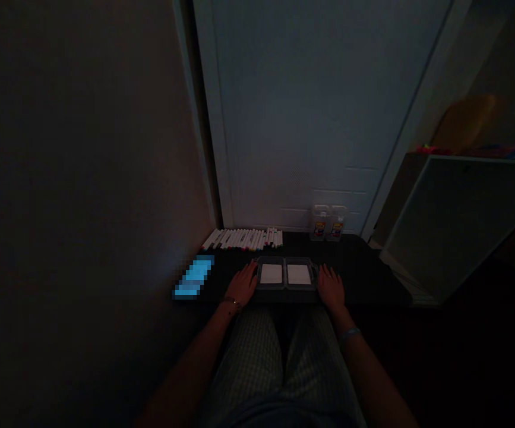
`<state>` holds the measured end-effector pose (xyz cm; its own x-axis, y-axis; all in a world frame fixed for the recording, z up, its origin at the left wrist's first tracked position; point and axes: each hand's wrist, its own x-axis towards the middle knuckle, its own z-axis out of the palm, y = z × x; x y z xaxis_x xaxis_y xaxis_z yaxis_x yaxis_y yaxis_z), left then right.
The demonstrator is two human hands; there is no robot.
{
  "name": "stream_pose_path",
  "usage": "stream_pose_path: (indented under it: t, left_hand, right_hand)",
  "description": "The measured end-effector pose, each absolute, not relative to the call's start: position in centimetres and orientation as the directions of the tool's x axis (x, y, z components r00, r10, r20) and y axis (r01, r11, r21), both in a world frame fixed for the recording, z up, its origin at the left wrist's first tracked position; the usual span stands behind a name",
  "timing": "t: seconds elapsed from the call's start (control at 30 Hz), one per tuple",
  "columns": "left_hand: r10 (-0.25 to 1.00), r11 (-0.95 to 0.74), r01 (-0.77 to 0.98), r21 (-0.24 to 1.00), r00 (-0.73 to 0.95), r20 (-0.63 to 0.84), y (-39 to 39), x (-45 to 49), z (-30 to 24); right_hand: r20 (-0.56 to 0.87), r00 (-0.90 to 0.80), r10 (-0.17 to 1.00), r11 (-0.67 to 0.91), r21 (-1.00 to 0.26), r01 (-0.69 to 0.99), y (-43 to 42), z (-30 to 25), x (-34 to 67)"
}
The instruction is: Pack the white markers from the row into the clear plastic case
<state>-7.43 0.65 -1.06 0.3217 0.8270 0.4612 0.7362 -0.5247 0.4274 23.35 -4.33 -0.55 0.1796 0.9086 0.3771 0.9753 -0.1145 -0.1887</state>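
The scene is very dark. An open clear case [285, 274] with two white pads inside lies on a low black table [364, 267] in front of me. My left hand [243, 283] rests flat beside the case's left end, fingers stretched out. At the case's right end lies my right hand [329, 286], fingers spread. Neither hand holds anything. A row of several white markers [243, 238] lies behind the case, near the door.
A glowing blue phone screen [193, 277] lies at the table's left edge. Two small clear bottles [327, 223] stand at the back by a white door [310, 113]. A wall is to the left, a white cabinet [453, 226] to the right. My knees are under the table's near edge.
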Motion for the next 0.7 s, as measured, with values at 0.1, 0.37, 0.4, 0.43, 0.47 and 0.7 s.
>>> stream_pose_path:
  t: [0.1, 0.37, 0.4, 0.43, 0.47, 0.7]
  left_hand:
    - [0.829, -0.525, 0.724, 0.447, 0.316, 0.462, 0.88, -7.54, -1.27]
    - [0.863, -0.447, 0.867, 0.218, 0.354, 0.361, 0.83, -7.51, -1.33]
    - [0.865, -0.44, 0.877, 0.19, 0.358, 0.351, 0.77, -7.5, -1.25]
    - [0.866, -0.436, 0.884, 0.168, 0.362, 0.345, 0.71, -7.49, -1.18]
    - [0.866, -0.434, 0.888, 0.153, 0.364, 0.343, 0.66, -7.49, -1.11]
    - [0.857, -0.442, 0.886, 0.143, 0.37, 0.36, 0.67, -7.51, -1.07]
  right_hand:
    - [0.373, 0.175, 0.911, -0.118, -0.171, 0.978, -4.44, -0.37, 23.27]
    - [0.34, 0.183, 0.922, -0.151, -0.118, 0.981, -4.38, -0.32, 23.15]
    - [0.338, 0.186, 0.923, -0.156, -0.113, 0.981, -4.36, -0.33, 23.15]
    - [0.336, 0.187, 0.923, -0.159, -0.111, 0.981, -4.35, -0.32, 23.14]
    - [0.336, 0.193, 0.922, -0.164, -0.111, 0.98, -4.36, -0.32, 23.13]
    - [0.364, 0.172, 0.915, -0.146, -0.098, 0.985, -4.57, -0.33, 23.11]
